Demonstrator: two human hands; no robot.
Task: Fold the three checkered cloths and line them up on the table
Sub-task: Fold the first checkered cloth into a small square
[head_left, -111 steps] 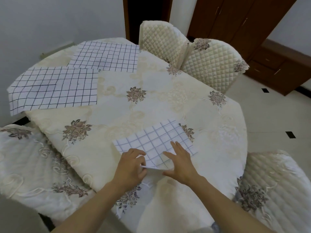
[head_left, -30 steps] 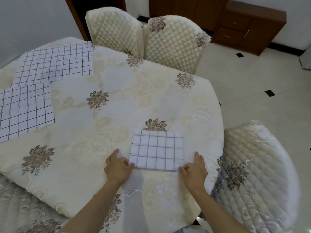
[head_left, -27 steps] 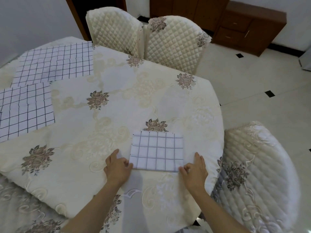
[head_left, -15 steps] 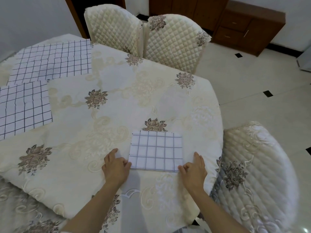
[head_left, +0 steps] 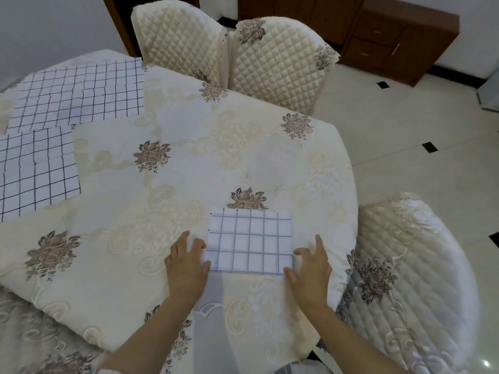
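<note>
A small folded checkered cloth [head_left: 249,241] lies flat near the table's front edge. My left hand [head_left: 186,265] rests on the tablecloth with its fingertips against the cloth's left edge. At the cloth's right edge my right hand [head_left: 310,268] lies the same way, its fingers relaxed and touching the near right corner. Two larger checkered cloths lie unfolded at the far left: one [head_left: 81,98] at the back, the other [head_left: 35,171] nearer, partly cut off by the frame's left edge.
The round table [head_left: 189,147] wears a cream floral tablecloth. Two quilted chairs [head_left: 272,63] stand at its far side, another [head_left: 415,279] at the right and one at the lower left. A wooden cabinet [head_left: 399,39] stands by the far wall.
3.7 s ago both hands pressed on the tilted, folded cloth. Since then it has been squared up and the hands moved to its sides. In the last second they barely move.
</note>
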